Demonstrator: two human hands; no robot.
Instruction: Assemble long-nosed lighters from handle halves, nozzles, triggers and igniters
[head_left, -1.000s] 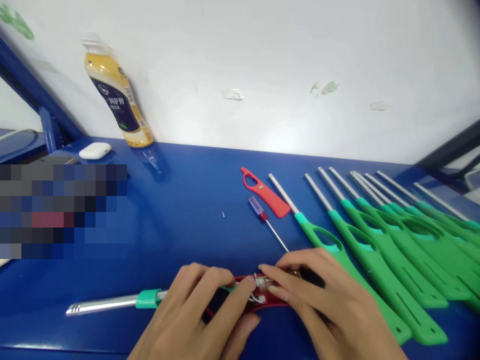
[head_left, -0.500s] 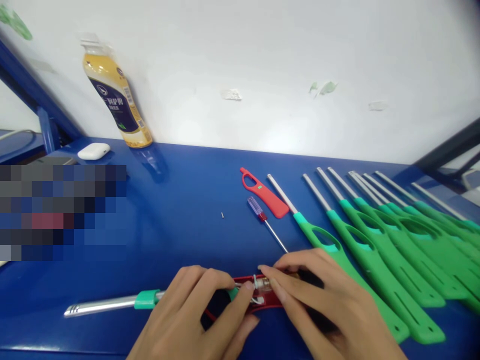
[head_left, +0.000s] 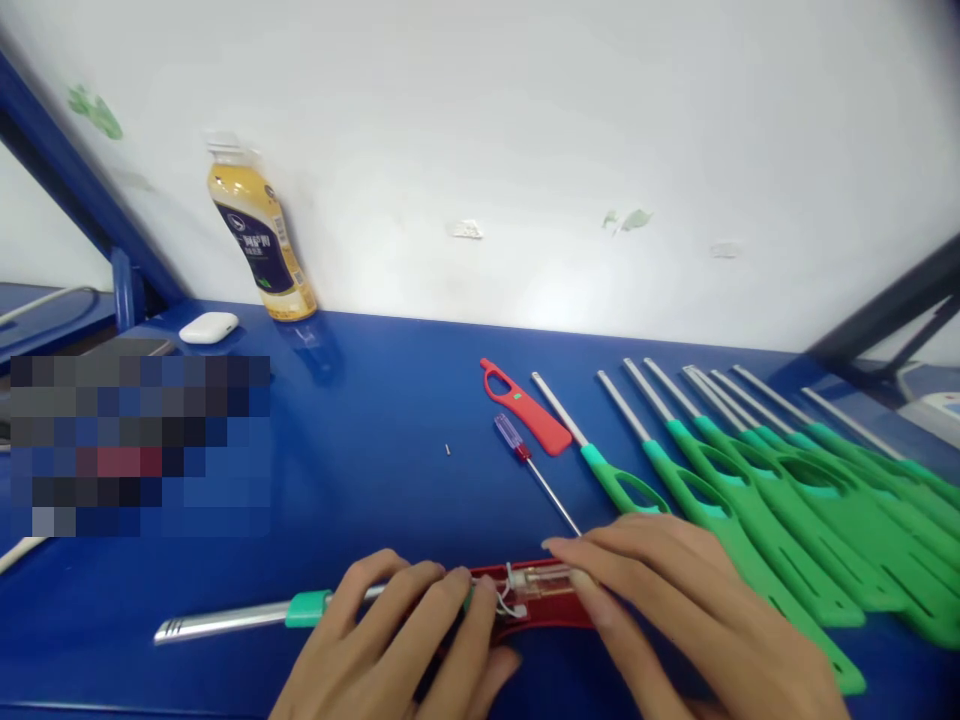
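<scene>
An opened long-barrelled gas lighter lies across the table's front, its metal tube [head_left: 225, 622] and teal collar [head_left: 307, 608] at the left. Inside its red half-shell [head_left: 559, 608] sit a clear fuel tank [head_left: 546, 578] and a white wire. My left hand [head_left: 405, 640] is closed round the lighter's middle, fingertips at the left end of the tank. With thumb and index finger, my right hand [head_left: 675, 610] grips the tank's right end. Behind lie a screwdriver [head_left: 536, 475] with a purple and red handle, a loose red half-shell [head_left: 525, 405] and a small screw [head_left: 448, 449].
Several green lighters [head_left: 750, 480] lie in a row at the right. A yellow drink bottle [head_left: 262, 240] stands against the white wall, with a white earbud case [head_left: 209, 328] beside it. A blurred-out patch [head_left: 135, 440] covers something at the left.
The view has tilted up slightly. My right hand has shifted a little to the right along the lighter, showing more of the clear tank. My left hand keeps its hold.
</scene>
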